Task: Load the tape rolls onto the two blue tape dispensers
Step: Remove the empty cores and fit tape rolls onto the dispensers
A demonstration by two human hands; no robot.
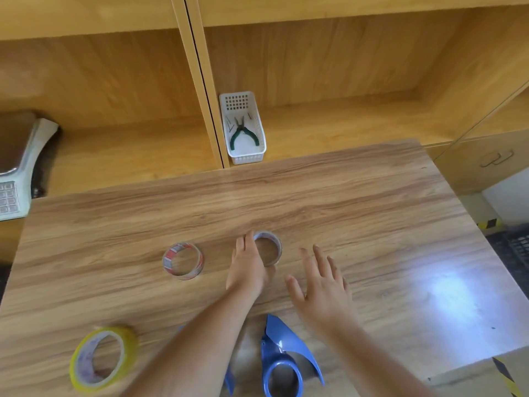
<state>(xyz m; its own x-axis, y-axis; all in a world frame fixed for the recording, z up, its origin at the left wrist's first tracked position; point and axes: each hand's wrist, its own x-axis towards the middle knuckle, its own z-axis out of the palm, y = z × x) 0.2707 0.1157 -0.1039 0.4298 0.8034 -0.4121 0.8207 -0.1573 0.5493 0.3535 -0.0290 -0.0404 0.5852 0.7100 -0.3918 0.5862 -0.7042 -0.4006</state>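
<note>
Dispenser [282, 365]: near table [372, 213] edge, empty.
Left hand [247, 267]: curled around clear roll [269, 247], mid-table.
Right hand [320, 285]: open, empty.
Tip: pinch the rim, lift level.

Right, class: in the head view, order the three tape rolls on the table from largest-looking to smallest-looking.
1. Yellow tape roll: looks largest, but it lies nearest the camera, so that is unsure.
2. Red-printed roll and the roll by the left hand: look alike; the hand partly covers the latter.

No legible text anywhere; red print on clear tape roll [183, 260] too blurred.
</note>
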